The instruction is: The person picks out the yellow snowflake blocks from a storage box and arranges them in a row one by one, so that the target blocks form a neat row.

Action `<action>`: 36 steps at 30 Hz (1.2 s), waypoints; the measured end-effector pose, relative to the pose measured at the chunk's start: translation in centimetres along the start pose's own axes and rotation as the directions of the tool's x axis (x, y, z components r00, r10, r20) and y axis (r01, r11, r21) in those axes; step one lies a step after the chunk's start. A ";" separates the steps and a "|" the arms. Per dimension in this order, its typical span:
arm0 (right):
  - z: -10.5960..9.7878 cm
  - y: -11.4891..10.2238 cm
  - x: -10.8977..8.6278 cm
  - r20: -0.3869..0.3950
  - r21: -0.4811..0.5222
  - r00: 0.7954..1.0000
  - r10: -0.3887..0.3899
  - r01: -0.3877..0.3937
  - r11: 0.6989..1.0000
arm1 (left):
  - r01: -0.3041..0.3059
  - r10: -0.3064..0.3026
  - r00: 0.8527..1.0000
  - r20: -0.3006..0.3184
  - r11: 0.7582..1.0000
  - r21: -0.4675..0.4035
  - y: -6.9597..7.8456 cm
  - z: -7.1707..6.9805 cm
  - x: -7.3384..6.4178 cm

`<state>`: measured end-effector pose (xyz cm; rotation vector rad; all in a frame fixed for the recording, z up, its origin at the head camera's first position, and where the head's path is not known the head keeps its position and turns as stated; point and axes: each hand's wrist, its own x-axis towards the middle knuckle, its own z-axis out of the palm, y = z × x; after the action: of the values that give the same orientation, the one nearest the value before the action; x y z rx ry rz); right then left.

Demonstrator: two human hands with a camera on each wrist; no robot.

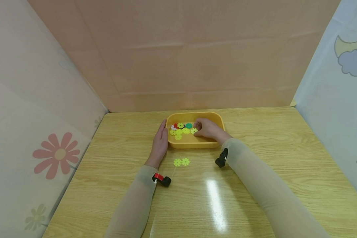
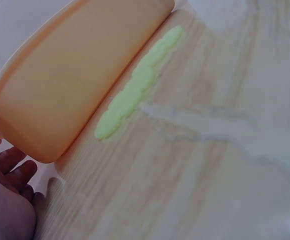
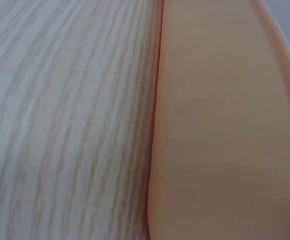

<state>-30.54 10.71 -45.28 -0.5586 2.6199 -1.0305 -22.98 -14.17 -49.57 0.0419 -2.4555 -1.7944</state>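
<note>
A yellow plastic tray (image 1: 193, 145) stands on the table with several snowflake discs inside, mostly yellow-green, plus a green disc (image 1: 188, 126), a red one (image 1: 176, 125) and a white one (image 1: 173, 127). My right hand (image 1: 209, 128) reaches over the tray's right side and pinches a yellow snowflake disc (image 1: 194, 131) between thumb and fingers. Against the tray's left side rests my left hand (image 1: 160, 143), its fingers extended along the wall. In front of the tray, two yellow snowflake discs (image 1: 181, 162) lie side by side on the table; the left wrist view shows them edge-on.
The wooden table (image 1: 122, 158) meets an upright pinkish panel (image 1: 196, 66) behind the tray. Patterned panels flank it, one with a flower print (image 1: 59, 154) at the left. A bright light reflection (image 1: 215, 205) lies on the front of the tabletop.
</note>
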 end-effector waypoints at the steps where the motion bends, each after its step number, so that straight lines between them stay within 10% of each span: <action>1: 0.0 0.0 0.0 -0.002 0.002 1.000 -0.005 0.005 1.000 | -0.004 0.004 1.000 0.002 1.000 0.000 0.0 0.0 0.0; 36: 0.0 -0.2 -0.3 -0.040 -0.067 0.999 0.021 -0.024 0.997 | 0.021 -0.021 1.000 0.001 1.000 -0.011 -0.1 0.0 0.1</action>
<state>-30.22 10.68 -45.12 -0.5279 2.6977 -0.9595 -23.11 -14.18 -49.71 0.0664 -2.4547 -1.8165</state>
